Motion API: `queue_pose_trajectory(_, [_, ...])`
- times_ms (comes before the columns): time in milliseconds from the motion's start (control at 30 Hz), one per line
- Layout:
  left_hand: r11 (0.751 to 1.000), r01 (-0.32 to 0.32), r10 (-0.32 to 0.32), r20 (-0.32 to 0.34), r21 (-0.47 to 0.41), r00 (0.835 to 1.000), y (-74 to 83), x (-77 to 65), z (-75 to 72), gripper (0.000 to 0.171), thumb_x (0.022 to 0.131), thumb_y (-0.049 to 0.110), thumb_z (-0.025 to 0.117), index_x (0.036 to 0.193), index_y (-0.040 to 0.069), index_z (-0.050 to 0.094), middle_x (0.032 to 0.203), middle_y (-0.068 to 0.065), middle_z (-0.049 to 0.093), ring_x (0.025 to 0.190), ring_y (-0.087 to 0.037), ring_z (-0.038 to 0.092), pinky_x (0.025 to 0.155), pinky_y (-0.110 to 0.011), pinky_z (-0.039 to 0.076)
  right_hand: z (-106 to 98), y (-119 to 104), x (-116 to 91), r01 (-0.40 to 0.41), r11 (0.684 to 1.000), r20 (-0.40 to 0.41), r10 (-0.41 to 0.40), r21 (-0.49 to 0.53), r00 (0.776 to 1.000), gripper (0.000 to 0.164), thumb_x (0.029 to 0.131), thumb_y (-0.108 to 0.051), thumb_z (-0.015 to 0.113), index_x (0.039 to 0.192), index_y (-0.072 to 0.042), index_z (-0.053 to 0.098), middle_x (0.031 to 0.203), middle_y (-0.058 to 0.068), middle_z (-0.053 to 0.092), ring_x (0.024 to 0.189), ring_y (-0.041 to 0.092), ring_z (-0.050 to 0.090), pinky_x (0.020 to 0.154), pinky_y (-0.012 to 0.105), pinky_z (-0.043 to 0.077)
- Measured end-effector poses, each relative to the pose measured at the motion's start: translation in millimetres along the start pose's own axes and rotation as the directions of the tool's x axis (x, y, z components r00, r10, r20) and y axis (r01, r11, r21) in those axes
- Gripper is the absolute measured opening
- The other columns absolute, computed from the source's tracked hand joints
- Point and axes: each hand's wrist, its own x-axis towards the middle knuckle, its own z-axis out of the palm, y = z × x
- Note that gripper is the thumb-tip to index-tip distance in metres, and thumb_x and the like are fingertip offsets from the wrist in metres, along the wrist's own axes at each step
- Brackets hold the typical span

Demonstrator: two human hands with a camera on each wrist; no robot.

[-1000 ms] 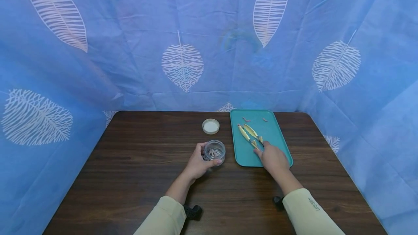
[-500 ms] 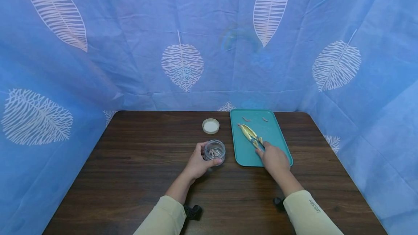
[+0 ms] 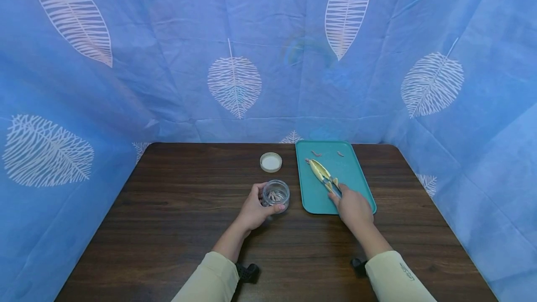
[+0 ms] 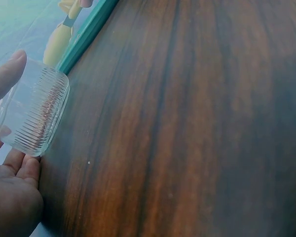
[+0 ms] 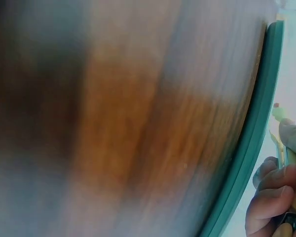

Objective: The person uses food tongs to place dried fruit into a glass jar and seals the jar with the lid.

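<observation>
My left hand [image 3: 254, 209] grips a clear glass jar [image 3: 276, 194], thumb across the near side. Several small pinkish pieces show inside the jar, and its ribbed wall [image 4: 42, 111] fills the left of the left wrist view. With my right hand [image 3: 354, 204] I hold pale yellow tongs [image 3: 320, 170] by the handles, over the teal tray [image 3: 352, 181]. The tongs' tips are nearly together at a small pink piece [image 3: 307, 160] near the tray's left side. Two more thin pink pieces, one [image 3: 316, 154] left and one [image 3: 340, 154] right, lie toward the tray's far end.
A round white lid [image 3: 271, 162] lies on the dark wooden table [image 3: 189, 209], just beyond the jar and left of the tray. Blue cloth [image 3: 277, 87] with white leaf prints hangs behind the table and on both sides.
The tongs' arms have come together at the pink piece as my right hand squeezed the handles. My left hand and the jar have stayed in place.
</observation>
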Motion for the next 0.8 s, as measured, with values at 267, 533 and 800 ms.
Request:
queue_pose_trajectory(267, [1.000,0.006,-0.006,0.006,-0.002,1.000,0.1,0.0,0.4,0.085,0.090,0.038,0.091,0.158,0.017,0.044,0.155,-0.016,0.055,0.143,-0.038,0.054,0.117,-0.060,0.044,-2.0,-2.9,-10.6,0.017,1.000,-0.015,-0.017,0.013,1.000,0.065,0.110,-0.042,0.063,0.155,0.005,0.054,0.136,0.034,0.069,0.107,0.050,0.073,0.086,0.059,0.059])
queue_pose_trajectory(533, [1.000,0.008,-0.008,0.003,0.006,1.000,-0.8,1.3,0.1,0.085,0.090,0.040,0.091,0.157,0.019,0.044,0.155,-0.016,0.054,0.142,-0.038,0.055,0.115,-0.059,0.045,-2.4,-8.4,-24.7,0.055,0.998,-0.074,-0.053,0.031,0.996,0.063,0.108,-0.041,0.067,0.150,0.005,0.058,0.124,0.032,0.075,0.084,0.038,0.075,0.069,0.051,0.058])
queue_pose_trajectory(800, [1.000,-0.004,0.004,0.003,0.010,1.000,-2.5,1.6,0.5,0.087,0.090,0.039,0.091,0.158,0.017,0.043,0.153,-0.016,0.055,0.140,-0.037,0.056,0.113,-0.059,0.046,0.9,-17.4,-48.1,0.087,0.993,-0.139,-0.076,0.074,0.987,0.061,0.105,-0.038,0.072,0.147,0.006,0.063,0.127,0.032,0.074,0.092,0.043,0.077,0.070,0.051,0.060])
